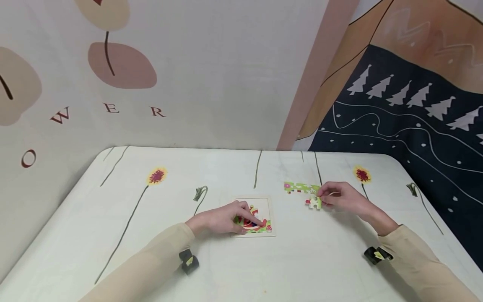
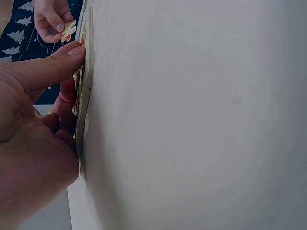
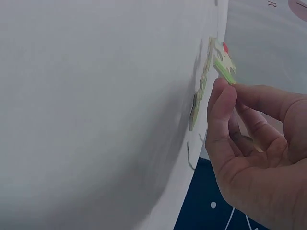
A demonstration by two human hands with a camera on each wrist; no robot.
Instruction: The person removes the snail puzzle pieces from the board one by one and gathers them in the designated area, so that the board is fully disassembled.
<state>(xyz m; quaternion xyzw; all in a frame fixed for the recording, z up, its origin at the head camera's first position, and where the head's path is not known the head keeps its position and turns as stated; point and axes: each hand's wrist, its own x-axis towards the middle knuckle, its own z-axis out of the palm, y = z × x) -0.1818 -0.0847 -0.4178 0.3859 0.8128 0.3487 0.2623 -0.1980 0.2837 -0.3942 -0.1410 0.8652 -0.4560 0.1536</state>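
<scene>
A square wooden puzzle board (image 1: pixel 265 207) lies flat on the table, its lower part filled with colourful pieces. My left hand (image 1: pixel 226 217) rests over the board's left side, its fingertips touching the pieces and covering part of the picture. In the left wrist view the thumb lies along the board's surface (image 2: pixel 85 91). To the right of the board, my right hand (image 1: pixel 342 197) pinches a green, white and red jigsaw piece (image 1: pixel 314 203) between thumb and fingers. Raised above the table, this piece (image 3: pixel 224 64) shows its thin edge in the right wrist view.
Beyond the held piece, a row of joined green jigsaw pieces (image 1: pixel 298 187) lies on the table. The white tablecloth (image 1: pixel 302 264) bears printed flowers. A pale curtain (image 1: pixel 226 84) and a dark tree-patterned cloth (image 1: pixel 392 121) hang behind the table.
</scene>
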